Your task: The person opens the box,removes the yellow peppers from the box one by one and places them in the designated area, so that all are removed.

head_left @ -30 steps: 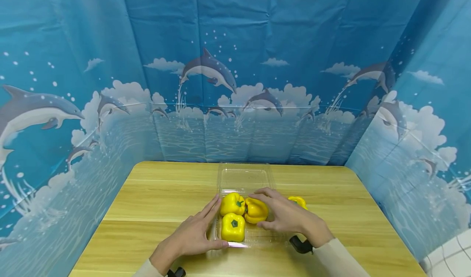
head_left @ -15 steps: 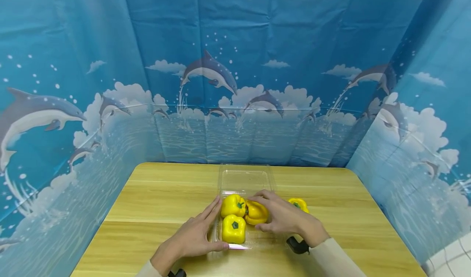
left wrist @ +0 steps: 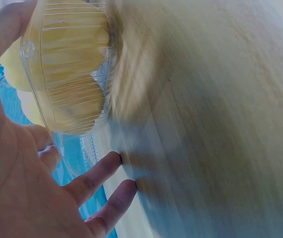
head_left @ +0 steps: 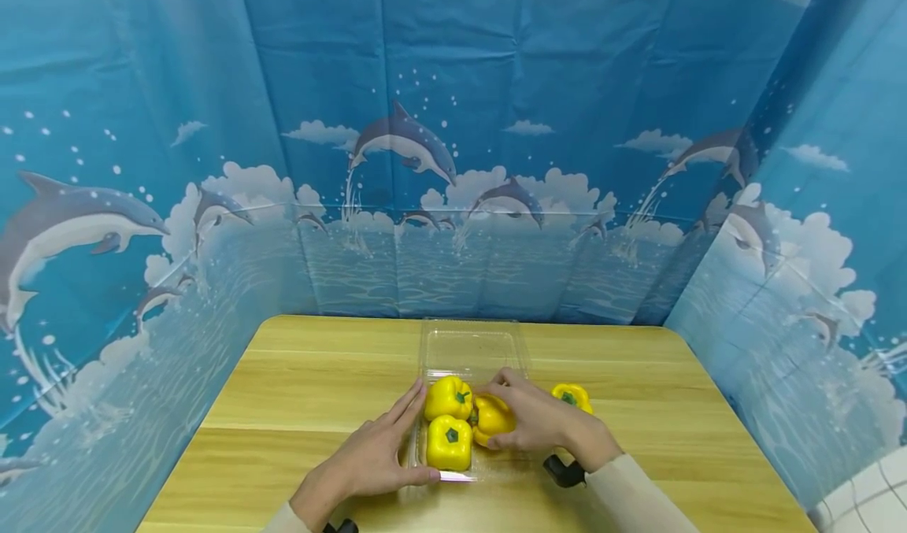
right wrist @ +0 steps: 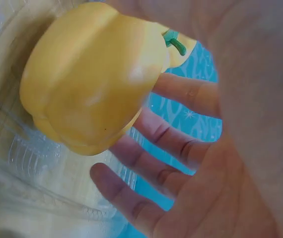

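Observation:
A yellow bell pepper (head_left: 494, 417) lies on its side in a clear plastic clamshell container (head_left: 464, 476). My right hand (head_left: 534, 420) grips this pepper between thumb and fingers, and the right wrist view shows the pepper (right wrist: 92, 79) filling the space above the fingers. Two more yellow bell peppers, one at the back (head_left: 445, 397) and one at the front (head_left: 448, 445), sit along the container's left side. My left hand (head_left: 372, 454) rests against that side, thumb at the near corner and fingers extended; two fingertips touch the table in the left wrist view.
Another yellow bell pepper (head_left: 572, 397) lies on the wooden table (head_left: 305, 391) to the right of the container, partly behind my right hand. The container's lid (head_left: 471, 346) is folded back, away from me. A blue dolphin-print curtain (head_left: 453, 265) encloses the table's back and sides.
The pepper in my right hand has turned and shifted slightly toward me, and my right hand has moved a little left with it. My left hand stays in place.

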The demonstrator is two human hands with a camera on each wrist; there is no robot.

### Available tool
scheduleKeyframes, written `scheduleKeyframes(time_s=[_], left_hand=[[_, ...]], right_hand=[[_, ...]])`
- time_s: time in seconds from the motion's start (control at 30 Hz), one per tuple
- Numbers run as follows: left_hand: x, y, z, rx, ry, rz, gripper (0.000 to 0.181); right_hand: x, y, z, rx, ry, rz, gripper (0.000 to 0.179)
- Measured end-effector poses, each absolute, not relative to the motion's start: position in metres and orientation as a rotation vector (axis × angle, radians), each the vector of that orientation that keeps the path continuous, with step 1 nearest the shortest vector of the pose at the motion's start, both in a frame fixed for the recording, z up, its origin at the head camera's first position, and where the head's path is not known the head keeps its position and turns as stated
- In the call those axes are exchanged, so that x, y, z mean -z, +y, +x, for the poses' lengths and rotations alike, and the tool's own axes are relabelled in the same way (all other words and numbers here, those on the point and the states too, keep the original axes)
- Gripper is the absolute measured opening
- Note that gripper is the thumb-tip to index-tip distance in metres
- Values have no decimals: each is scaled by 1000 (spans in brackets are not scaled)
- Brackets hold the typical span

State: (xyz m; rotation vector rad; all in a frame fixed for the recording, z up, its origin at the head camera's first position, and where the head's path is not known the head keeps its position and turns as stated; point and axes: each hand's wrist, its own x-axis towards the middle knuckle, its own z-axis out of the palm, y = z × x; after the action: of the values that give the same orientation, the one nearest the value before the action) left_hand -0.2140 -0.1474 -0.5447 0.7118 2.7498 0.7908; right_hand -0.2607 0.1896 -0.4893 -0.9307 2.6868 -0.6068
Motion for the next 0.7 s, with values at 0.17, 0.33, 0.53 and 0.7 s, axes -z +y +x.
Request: scheduleKeyframes(time_s=[0.17, 0.33, 0.53, 0.7], left_hand=[[545, -148, -213, -795, 2742, 710, 128], [545, -148, -212, -801, 2730, 707, 129], [550, -148, -210, -801, 2740, 730, 130], [550, -148, -213, -803, 2745, 735, 129]], right_hand=[[492, 186, -261, 590, 2676, -903, 78], [494, 185, -259, 590, 2659, -888, 75], [493, 187, -256, 607, 2629, -862, 71], [491, 188, -257, 605, 2638, -861, 72]])
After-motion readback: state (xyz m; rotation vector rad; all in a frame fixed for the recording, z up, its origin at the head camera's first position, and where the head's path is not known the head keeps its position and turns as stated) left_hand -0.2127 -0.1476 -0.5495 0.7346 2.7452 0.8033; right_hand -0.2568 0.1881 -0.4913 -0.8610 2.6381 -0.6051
